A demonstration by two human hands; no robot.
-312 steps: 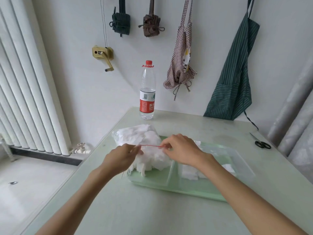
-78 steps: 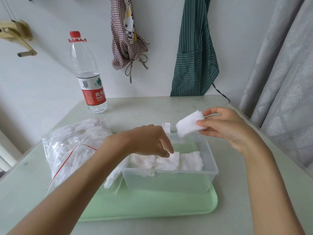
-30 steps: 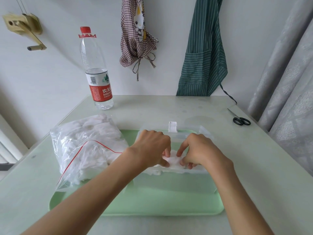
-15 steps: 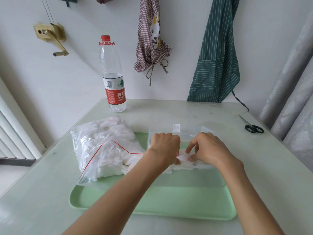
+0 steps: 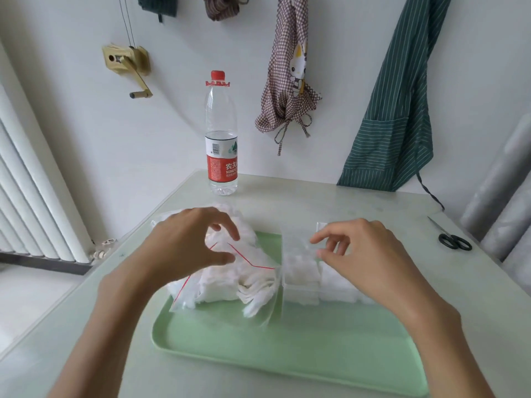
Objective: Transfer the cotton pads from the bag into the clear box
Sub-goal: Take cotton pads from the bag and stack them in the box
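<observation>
- cotton pads [image 5: 230, 285]: most of them lie heaped inside the bag [image 5: 201, 294], which rests on the left part of the green tray [image 5: 287, 346]; some spill from its open mouth toward the clear box [image 5: 300, 294].
- cotton pads already moved: a white layer lies in the bottom of the clear box, which stands on the tray just right of the bag, touching its mouth.
- my left hand [image 5: 189, 242]: hovers over the bag with fingers spread and loosely curved, thumb and forefinger apart; it holds nothing.
- my right hand [image 5: 365, 254]: hovers over the clear box, fingers relaxed and slightly bent, thumb and forefinger near each other but with nothing between them that i can make out.
- step in hand, as i judge it: between loads; one batch is set down and the left hand is placed to fetch another.
- next move, as i judge it: reach into the bag's mouth by the red seal line [image 5: 253, 264], pinch a small stack without dragging the loose plastic along, and carry it over the box wall.
- care needed: the pads are soft and light, so a gentle, flat pinch should keep the stack together.
- surroundings: a water bottle [image 5: 221, 136] at the far edge of the table [image 5: 86, 340]; scissors [image 5: 454, 241] well to the right.
</observation>
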